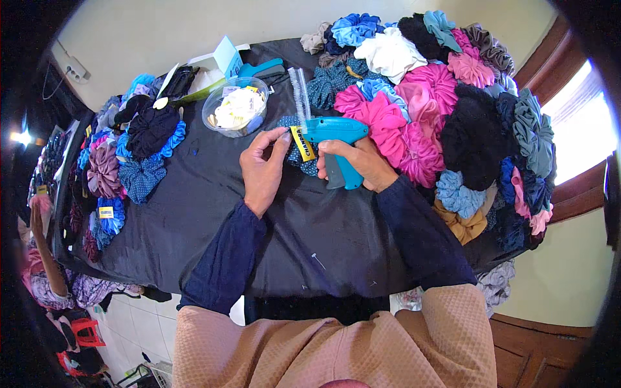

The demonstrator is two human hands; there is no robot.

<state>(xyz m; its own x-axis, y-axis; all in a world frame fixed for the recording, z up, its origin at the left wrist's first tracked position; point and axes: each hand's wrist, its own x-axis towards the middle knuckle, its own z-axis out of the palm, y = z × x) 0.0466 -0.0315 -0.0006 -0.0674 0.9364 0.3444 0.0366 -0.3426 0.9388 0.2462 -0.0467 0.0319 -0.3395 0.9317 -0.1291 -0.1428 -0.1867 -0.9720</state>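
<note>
My right hand (362, 160) is wrapped round the grip of a teal tagging gun (337, 129). A strip of clear plastic fasteners (300, 97) stands up from the gun near its front end. At the gun's tip a yellow tag (302, 144) lies against a dark blue dotted scrunchie (292, 155). My left hand (264, 169) has thumb and forefinger pinched together on the scrunchie, just left of the tag. The gun and tag partly cover the scrunchie.
A clear round tub (210, 116) of tags stands beyond my left hand. Behind it are an opened light-blue box (228, 58) and a teal-handled tool (262, 66). Scrunchies are heaped at right (427, 97) and left (143, 181). Loose fasteners (317, 260) lie on the black cloth. Another person's arm (48, 249) shows far left.
</note>
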